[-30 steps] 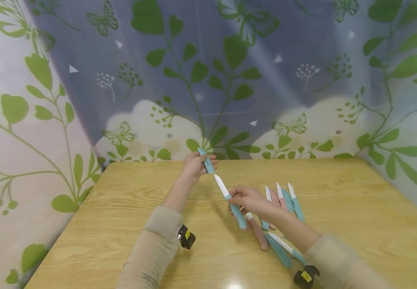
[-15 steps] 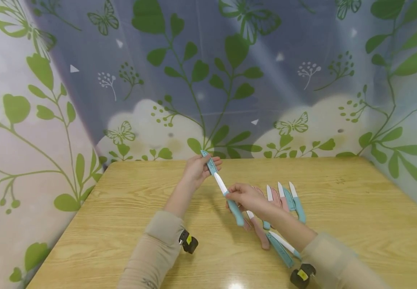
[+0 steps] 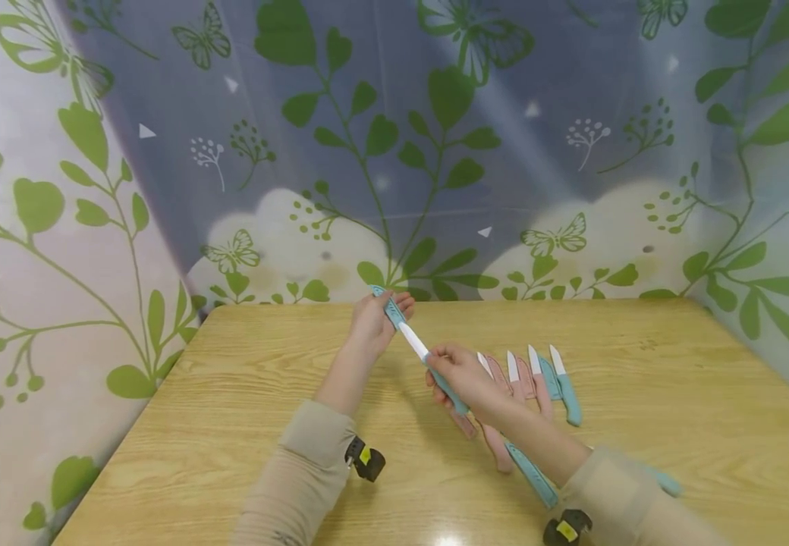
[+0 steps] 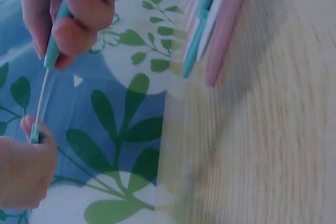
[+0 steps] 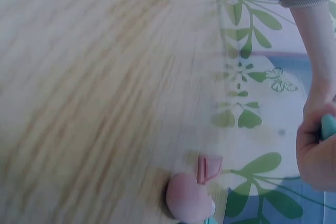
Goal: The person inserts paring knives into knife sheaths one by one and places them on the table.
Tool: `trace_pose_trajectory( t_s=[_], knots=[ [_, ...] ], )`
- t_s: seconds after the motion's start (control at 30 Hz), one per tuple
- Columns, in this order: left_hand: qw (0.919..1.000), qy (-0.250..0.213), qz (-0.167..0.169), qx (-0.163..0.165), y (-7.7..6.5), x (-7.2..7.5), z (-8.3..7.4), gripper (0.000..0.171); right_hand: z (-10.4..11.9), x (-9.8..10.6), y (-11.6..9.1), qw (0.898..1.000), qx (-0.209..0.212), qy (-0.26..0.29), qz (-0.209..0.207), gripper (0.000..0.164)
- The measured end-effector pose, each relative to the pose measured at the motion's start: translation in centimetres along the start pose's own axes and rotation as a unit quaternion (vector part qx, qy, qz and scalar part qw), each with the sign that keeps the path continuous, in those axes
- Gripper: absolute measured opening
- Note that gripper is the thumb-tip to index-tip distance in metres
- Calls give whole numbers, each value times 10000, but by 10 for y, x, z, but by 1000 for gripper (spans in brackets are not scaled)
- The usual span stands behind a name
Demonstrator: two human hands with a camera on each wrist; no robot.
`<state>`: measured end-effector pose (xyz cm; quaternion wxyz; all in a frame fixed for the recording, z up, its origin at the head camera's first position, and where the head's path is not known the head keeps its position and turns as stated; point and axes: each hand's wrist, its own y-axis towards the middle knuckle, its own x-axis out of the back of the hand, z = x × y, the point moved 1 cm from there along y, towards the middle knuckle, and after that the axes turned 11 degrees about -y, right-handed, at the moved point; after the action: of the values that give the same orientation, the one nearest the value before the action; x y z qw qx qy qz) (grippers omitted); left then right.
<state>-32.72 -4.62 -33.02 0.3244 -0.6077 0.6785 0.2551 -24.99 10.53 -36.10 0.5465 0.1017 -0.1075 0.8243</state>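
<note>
Left hand (image 3: pixel 366 322): one sheath (image 3: pixel 395 312); right hand (image 3: pixel 466 377): one knife (image 3: pixel 413 341); perhaps six knives (image 3: pixel 570 398) nearby.

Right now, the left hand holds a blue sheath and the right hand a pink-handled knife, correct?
One slip: the knife in the right hand is blue-handled, not pink, as the head view shows. The left hand does hold a blue sheath.

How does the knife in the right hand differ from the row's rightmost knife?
The right hand grips the held knife; the row knife lies on the table. The held knife's tip is at the blue sheath; the row knife's blade is fully exposed. Both have blue handles and white blades.
</note>
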Motion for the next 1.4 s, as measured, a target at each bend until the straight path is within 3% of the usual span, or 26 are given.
trace_pose_trajectory(
  t_s=[0.13, 0.47, 0.83, 1.4],
  knots=[
    [9990, -294, -288, -156, 0, -3, 2, 40, 3, -3, 0, 9995, -73, 106, -304, 24],
    [9961, -753, -459, -88, -1, -8, 4, 28, 8, -3, -2, 9984, -182, 202, -491, 23],
    [9921, -1241, 87, 153, -6, -8, 8, 43, 10, -1, -1, 9977, -278, 410, -458, 21],
    [9911, -1312, -34, 222, -10, -12, 22, 37, 4, -1, -1, 9960, -304, 570, -620, 26]
  ],
)
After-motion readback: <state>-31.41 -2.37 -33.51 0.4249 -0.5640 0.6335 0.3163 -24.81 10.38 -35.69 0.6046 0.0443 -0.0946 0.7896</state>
